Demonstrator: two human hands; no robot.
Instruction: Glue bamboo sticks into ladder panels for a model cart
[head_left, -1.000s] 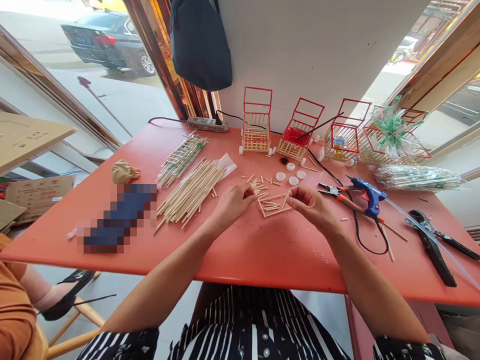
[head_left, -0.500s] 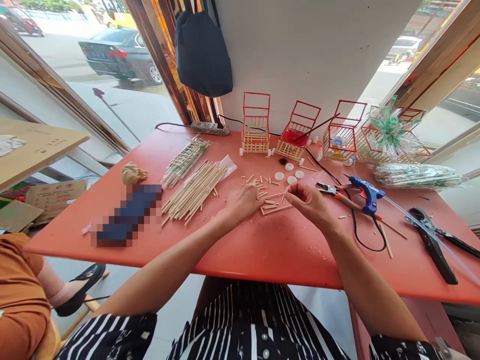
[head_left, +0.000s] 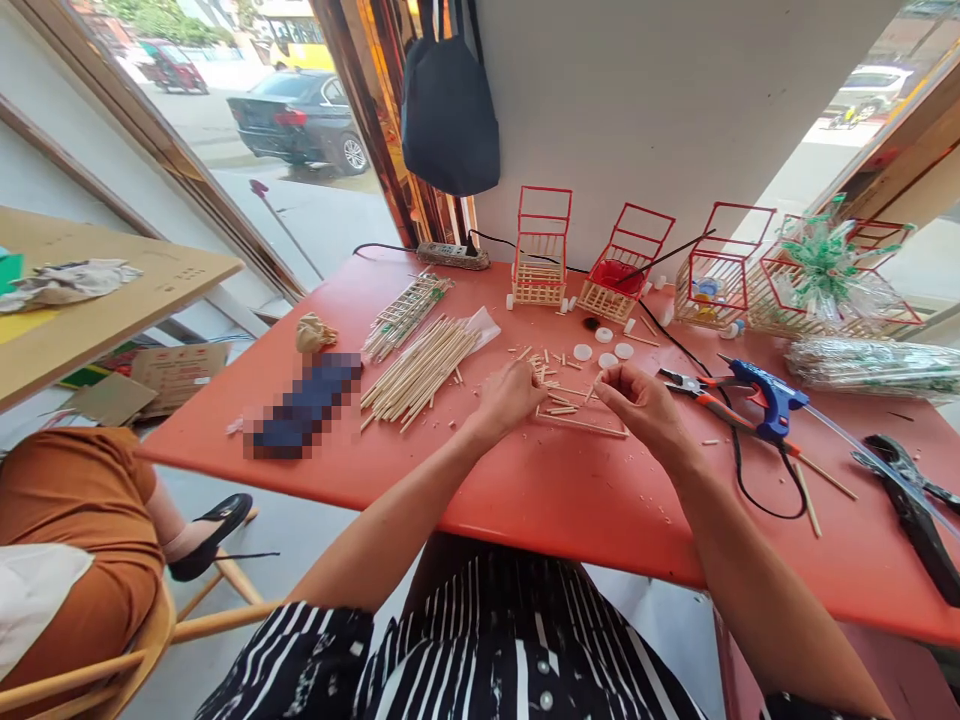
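Observation:
My left hand point(head_left: 513, 400) is closed, its fingertips bent down at the near side of a scatter of short wooden stick pieces point(head_left: 559, 398). What it grips, if anything, is hidden. My right hand point(head_left: 639, 402) pinches thumb and forefinger on a small wooden stick point(head_left: 591, 391), of which only a short end shows. Between and below the hands lie longer thin sticks point(head_left: 581, 425) on the red table point(head_left: 525, 490). Just beyond are several white round caps point(head_left: 583, 352). A bundle of long wooden sticks point(head_left: 420, 375) rests left of my left hand.
Small stick carts with red frames point(head_left: 541, 245) line the back. To the right are pliers point(head_left: 701, 390), a blue glue gun point(head_left: 772, 400), its cord, and black-handled cutters point(head_left: 911, 510). A pixelated dark object point(head_left: 304, 410) lies left. A seated person's leg point(head_left: 176, 520) shows at lower left.
The view has swung left, so everything sits farther right in the picture. Both hands stay over the stick pieces, with only slight finger movement.

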